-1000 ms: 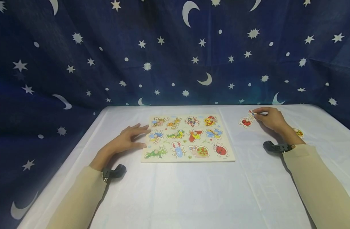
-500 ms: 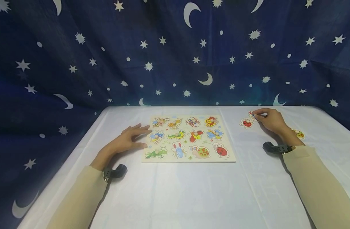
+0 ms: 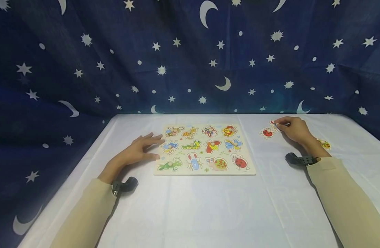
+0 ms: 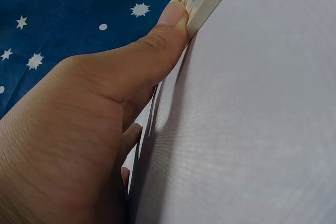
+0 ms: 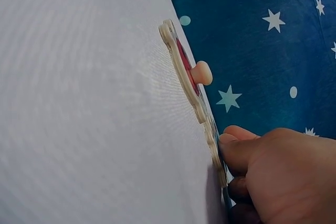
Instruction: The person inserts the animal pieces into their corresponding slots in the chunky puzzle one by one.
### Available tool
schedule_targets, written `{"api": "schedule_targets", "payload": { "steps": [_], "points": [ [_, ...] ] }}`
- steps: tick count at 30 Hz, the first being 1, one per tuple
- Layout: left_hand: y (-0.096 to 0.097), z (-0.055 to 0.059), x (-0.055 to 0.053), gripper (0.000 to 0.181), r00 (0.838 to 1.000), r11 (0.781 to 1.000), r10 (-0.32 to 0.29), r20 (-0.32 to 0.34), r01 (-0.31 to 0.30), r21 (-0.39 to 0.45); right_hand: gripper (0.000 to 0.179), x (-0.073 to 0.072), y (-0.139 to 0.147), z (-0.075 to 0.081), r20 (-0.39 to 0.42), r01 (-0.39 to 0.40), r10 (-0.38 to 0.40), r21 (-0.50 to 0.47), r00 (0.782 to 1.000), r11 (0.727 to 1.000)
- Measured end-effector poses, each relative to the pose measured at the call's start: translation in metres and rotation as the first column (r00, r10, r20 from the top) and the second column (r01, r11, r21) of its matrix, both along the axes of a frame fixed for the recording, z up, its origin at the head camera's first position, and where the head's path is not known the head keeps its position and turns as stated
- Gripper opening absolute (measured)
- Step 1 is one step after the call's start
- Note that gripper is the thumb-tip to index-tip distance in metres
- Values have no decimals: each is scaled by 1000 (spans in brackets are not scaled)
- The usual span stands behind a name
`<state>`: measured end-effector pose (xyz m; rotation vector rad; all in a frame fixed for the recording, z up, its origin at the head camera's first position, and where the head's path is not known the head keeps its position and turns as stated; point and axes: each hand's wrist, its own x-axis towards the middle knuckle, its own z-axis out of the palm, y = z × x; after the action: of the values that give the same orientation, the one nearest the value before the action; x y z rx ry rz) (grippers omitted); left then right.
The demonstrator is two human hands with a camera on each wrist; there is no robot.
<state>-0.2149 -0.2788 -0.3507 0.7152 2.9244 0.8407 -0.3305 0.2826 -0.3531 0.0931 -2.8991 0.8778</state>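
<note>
A wooden insect puzzle board [image 3: 251,171] lies flat on the white-covered table. At its left edge is my left hand [image 3: 135,151], fingers spread and loosely extended; in the left wrist view its thumb [image 4: 167,22] touches the board's corner. My right hand [image 3: 293,130] pinches a red-and-blue stag beetle puzzle piece [image 3: 272,123] between thumb and fingers, at the table's far right. Its knob is hidden by the fingertips. Right beside that piece is a ladybug puzzle piece [image 3: 267,133], its round knob [image 5: 202,73] standing up in the right wrist view.
A snail puzzle piece [image 3: 325,144] lies partly behind my right wrist. Knobbed insect pieces sit in the board's upper rows; the beetle, snail and ladybug pictures at the lower right show no knobs. A dark starry curtain [image 3: 183,79] hangs behind the table.
Both hands stay nearly where they were, the right still at the stag beetle piece. Only a slight shift of the head view shows.
</note>
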Motion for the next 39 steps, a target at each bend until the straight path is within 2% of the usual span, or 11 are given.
{"api": "schedule_targets", "payload": {
  "steps": [6,14,22,27,34,39],
  "points": [
    [0,0,-1,65,1000,1000,-5,1,5,-6,29,-1,-1,-3,-13,4,-4,-5,1000,1000],
    [-1,-1,-1,65,1000,1000,7,7,-7,-4,27,-2,-1,1,-78,-11,12,4,997,1000],
    [-2,-2,-2,64,1000,1000,4,8,-4,3,28,3,-12,18,-144,-41,42,16,989,999],
    [-2,-3,-2,65,1000,1000,6,9,-6,0,27,6,-24,28,-147,-72,73,12,986,997],
    [-1,-2,-2,65,1000,1000,9,9,-9,1,28,12,-38,40,-191,-134,133,8,973,991],
    [-1,-2,-2,65,1000,1000,10,9,-10,1,30,16,-48,48,-171,-158,154,-13,973,987]
  ]
}}
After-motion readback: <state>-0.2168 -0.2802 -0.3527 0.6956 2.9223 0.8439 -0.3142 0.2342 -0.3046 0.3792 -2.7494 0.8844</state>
